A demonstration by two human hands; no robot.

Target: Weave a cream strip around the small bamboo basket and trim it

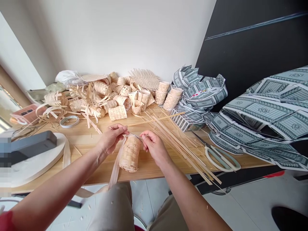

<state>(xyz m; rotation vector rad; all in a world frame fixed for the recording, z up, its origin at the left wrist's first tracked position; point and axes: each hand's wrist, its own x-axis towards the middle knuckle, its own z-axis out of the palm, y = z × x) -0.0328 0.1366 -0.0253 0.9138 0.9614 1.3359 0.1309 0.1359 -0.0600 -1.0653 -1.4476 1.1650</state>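
Note:
A small woven wood-strip cylinder (130,155) stands slightly tilted near the front edge of the table, between my hands. My left hand (113,138) is closed in a pinch at its upper left. On the other side, my right hand (153,146) pinches close to the rim. A thin dark wire or thread (135,136) runs between my fingertips across the top of the cylinder; its exact kind is too fine to make out. A pale wide strip (116,166) hangs down beside the cylinder and over the table edge.
Loose thin strips (175,141) lie to the right, beside scissors (222,158). Folded playing-card structures (262,118) fill the far right. Several woven cylinders (120,101) are heaped at the back, with a tape roll (69,122) in front. A grey device (36,146) rests at left.

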